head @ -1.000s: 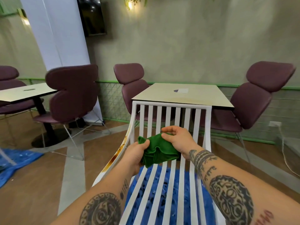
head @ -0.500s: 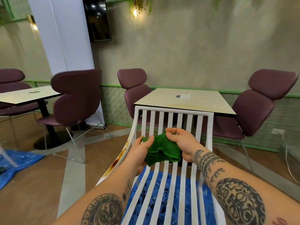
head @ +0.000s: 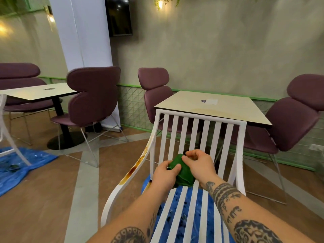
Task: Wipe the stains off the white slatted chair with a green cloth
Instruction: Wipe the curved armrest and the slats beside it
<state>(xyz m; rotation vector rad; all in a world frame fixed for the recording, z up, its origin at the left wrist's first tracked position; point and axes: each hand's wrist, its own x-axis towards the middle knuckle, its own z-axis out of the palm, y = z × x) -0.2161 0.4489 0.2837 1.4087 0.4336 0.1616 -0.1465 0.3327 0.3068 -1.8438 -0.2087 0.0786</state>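
Observation:
The white slatted chair [head: 205,120] stands right in front of me, its back toward the table. Brown stains [head: 135,168] run along its left armrest rail. A bunched green cloth [head: 182,171] hangs above the seat slats between both hands. My left hand [head: 165,176] grips its left side, thumb on top. My right hand [head: 199,164] pinches the cloth's upper right part with curled fingers. Much of the cloth is hidden between the hands.
A beige square table [head: 210,106] stands just behind the chair, with purple chairs [head: 291,120] around it. Another table [head: 40,92] and purple chair [head: 91,97] are at the left. Blue tarp [head: 15,171] lies on the floor at left and under the white chair.
Both hands have drawn closer together and bunched the green cloth into a smaller bundle. The view has tilted, so the chair and hands sit lower in frame.

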